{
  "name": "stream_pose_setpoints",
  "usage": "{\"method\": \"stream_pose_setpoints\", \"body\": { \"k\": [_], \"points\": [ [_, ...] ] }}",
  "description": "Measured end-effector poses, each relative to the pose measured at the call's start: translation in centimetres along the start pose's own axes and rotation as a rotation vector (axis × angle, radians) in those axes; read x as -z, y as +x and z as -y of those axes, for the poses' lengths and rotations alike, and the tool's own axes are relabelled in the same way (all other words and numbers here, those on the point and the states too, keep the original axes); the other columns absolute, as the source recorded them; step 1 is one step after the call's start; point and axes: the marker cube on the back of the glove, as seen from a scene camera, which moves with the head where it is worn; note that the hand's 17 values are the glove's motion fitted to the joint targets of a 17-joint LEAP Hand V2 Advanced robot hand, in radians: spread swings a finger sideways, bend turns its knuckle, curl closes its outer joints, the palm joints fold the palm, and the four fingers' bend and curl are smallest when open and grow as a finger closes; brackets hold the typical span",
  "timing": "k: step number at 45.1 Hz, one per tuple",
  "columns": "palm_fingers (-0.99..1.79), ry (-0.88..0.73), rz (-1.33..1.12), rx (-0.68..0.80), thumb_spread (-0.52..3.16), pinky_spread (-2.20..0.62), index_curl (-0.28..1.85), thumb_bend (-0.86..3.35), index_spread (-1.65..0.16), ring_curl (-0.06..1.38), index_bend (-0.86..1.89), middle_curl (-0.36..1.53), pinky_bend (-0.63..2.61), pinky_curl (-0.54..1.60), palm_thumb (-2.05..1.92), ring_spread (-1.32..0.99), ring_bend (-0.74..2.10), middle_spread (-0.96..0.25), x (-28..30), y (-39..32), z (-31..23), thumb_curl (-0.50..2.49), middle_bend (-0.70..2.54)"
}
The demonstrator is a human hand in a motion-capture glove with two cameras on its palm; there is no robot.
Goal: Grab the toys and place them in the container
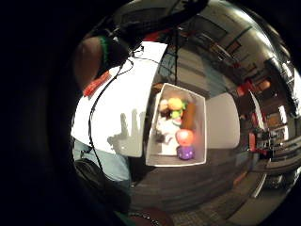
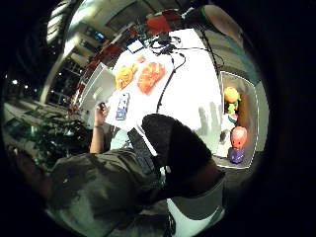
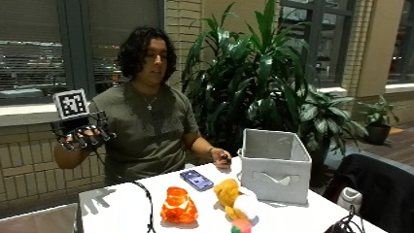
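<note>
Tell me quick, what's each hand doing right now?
Black-gloved right hand: raised beside the table, fingers loosely curled, holding nothing.
Bare left hand: resting on the white table, closed around a small dark object I can't identify.

Grey cloth container (image 3: 275, 165), plush toys (image 3: 178, 206), smooth matt white table (image 3: 116, 213).

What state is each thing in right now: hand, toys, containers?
Gloved right hand: raised, fingers relaxed, holding nothing.
Orange toy: lying on the table, untouched.
Yellow toy: lying on the table beside the grey fabric box.
Grey fabric box: upright on the table, top open.
White container: beside the table, open, several toys inside.
Phone: flat on the table.
</note>
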Motion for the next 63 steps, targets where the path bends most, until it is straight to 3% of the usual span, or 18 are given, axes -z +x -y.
{"method": "stream_pose_setpoints", "body": {
  "k": [9, 14, 18, 35, 47, 50, 51, 55, 63],
  "points": [
    [0.36, 0.102, 0.009, 0.248, 0.89, -0.02, 0.12, -0.04, -0.28, 0.09, 0.19, 0.06, 0.64, 0.22, -0.06, -0.17, 0.29, -0.09, -0.3, 0.1, 1.3, 0.04, 0.17],
    [0.35, 0.081, 0.041, 0.190, 1.04, -0.02, 0.15, -0.04, -0.32, 0.11, 0.19, 0.08, 0.66, 0.24, -0.07, -0.20, 0.32, -0.11, -0.8, -1.1, 2.0, 0.06, 0.17],
    [0.35, 0.081, 0.061, 0.327, 1.11, -0.03, 0.16, -0.04, -0.34, 0.13, 0.18, 0.10, 0.67, 0.25, -0.07, -0.22, 0.36, -0.11, -2.5, -2.6, 3.5, 0.07, 0.18],
    [0.33, -0.156, 0.057, 0.559, 1.21, -0.05, 0.23, -0.04, -0.37, 0.17, 0.18, 0.18, 0.70, 0.28, -0.04, -0.27, 0.42, -0.14, -15.3, -13.8, 13.5, 0.14, 0.19],
    [-0.02, -0.231, -0.047, 0.641, 1.04, 0.00, 0.28, -0.05, -0.40, 0.13, 0.23, 0.20, 0.88, 0.35, -0.05, -0.16, 0.16, -0.13, -23.0, -18.7, 18.9, 0.20, 0.14],
    [0.08, -0.144, -0.029, 0.654, 1.10, 0.00, 0.33, -0.02, -0.42, 0.11, 0.39, 0.20, 0.86, 0.34, -0.01, -0.13, 0.14, -0.13, -23.4, -19.7, 19.4, 0.21, 0.15],
    [0.24, -0.109, -0.029, 0.658, 1.14, -0.03, 0.33, 0.01, -0.42, 0.12, 0.41, 0.20, 0.86, 0.33, 0.04, -0.14, 0.23, -0.14, -23.5, -20.0, 19.4, 0.23, 0.18],
    [0.69, 0.038, -0.045, 0.679, 1.24, -0.17, 0.29, 0.12, -0.41, 0.18, 0.29, 0.23, 0.89, 0.31, 0.22, -0.24, 0.54, -0.19, -23.3, -21.2, 19.5, 0.29, 0.26],
    [1.15, 0.250, 0.091, 0.673, 1.18, -0.31, 0.32, 0.22, -0.42, 0.34, 0.23, 0.29, 1.08, 0.40, 0.45, -0.35, 0.90, -0.30, -18.0, -23.4, 17.6, 0.41, 0.38]
  ]
}}
